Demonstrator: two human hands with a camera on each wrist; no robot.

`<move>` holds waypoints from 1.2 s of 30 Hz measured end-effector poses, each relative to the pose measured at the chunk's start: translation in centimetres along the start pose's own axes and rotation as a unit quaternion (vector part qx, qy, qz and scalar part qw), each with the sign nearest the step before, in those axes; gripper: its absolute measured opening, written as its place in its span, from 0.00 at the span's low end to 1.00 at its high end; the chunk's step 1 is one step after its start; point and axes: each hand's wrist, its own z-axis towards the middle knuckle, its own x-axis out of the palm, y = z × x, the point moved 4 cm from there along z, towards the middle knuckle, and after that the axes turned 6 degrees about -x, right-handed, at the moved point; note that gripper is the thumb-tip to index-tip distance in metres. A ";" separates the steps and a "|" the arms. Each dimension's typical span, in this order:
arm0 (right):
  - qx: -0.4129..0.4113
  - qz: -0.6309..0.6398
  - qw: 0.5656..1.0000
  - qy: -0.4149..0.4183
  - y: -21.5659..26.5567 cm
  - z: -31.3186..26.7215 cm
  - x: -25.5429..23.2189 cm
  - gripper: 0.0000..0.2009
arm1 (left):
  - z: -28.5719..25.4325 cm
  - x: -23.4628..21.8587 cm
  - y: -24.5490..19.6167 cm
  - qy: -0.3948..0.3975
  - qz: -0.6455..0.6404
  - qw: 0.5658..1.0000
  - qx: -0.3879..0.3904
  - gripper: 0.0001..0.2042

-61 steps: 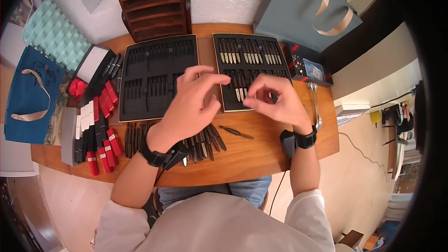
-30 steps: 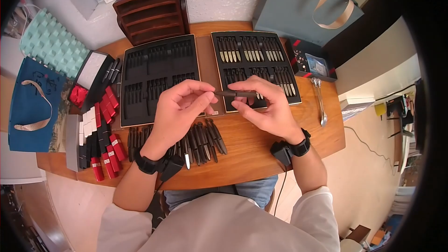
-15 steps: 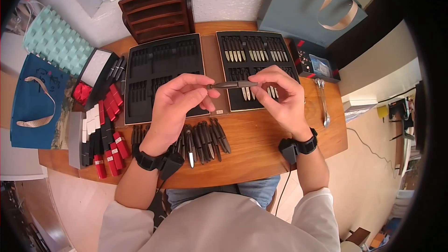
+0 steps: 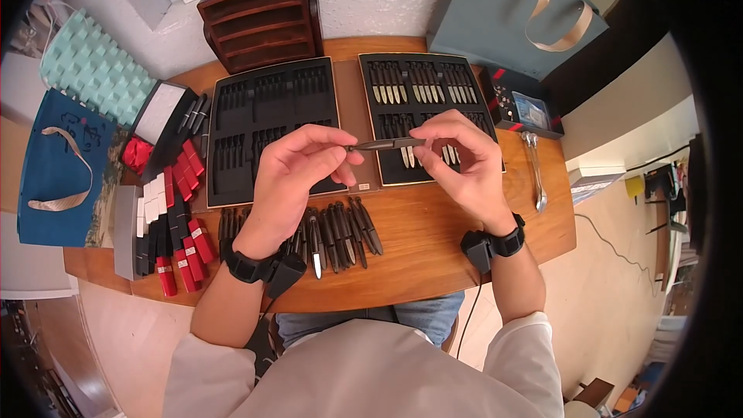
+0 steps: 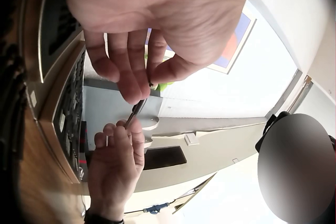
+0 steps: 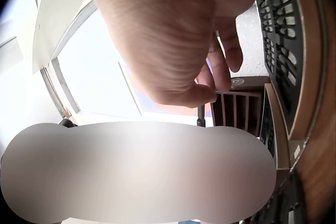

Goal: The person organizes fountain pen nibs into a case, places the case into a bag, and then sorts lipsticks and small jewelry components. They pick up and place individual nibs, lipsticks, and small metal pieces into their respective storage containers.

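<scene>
A slim dark knife (image 4: 383, 144) is held level between both hands, above the gap between two trays. My left hand (image 4: 298, 166) pinches its knobbed handle end with thumb and fingertips. At the other end, the blade tip sits between the thumb and index finger of my right hand (image 4: 468, 170). The left wrist view has the knife (image 5: 136, 111) spanning the two hands; in the right wrist view only a short stretch of it (image 6: 201, 115) shows. Several similar dark knives (image 4: 333, 236) lie in a row on the table, partly hidden by the left forearm.
A right tray (image 4: 402, 183) holds rows of silver-tipped pieces; a left tray (image 4: 240, 120) holds dark ones. Spoon-like silver utensils (image 4: 534, 170) lie at right. Red boxes (image 4: 186, 255) crowd the left. Behind stand a wooden rack (image 4: 259, 19) and a grey bag (image 4: 495, 23).
The knife that lay on the table two seconds ago is now held up in both hands, which were empty then. Over the last half second the hands have hardly moved.
</scene>
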 end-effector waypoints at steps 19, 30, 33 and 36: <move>-0.029 -0.065 0.988 0.134 1.0 -0.3 1.7 0.16 | 0.1 0.5 1.8 -0.028 0.171 0.976 -0.128 0.10; -0.074 -0.323 0.943 0.025 -2.2 0.3 0.4 0.08 | 0.0 1.1 1.6 -0.043 0.159 0.977 -0.137 0.11; -0.081 -0.325 0.942 0.028 -2.3 0.5 0.8 0.07 | 0.1 1.1 2.0 -0.036 0.176 0.974 -0.136 0.10; -0.079 -0.331 0.939 0.042 -2.4 0.6 1.2 0.07 | 0.0 1.4 2.2 -0.025 0.222 0.971 -0.086 0.09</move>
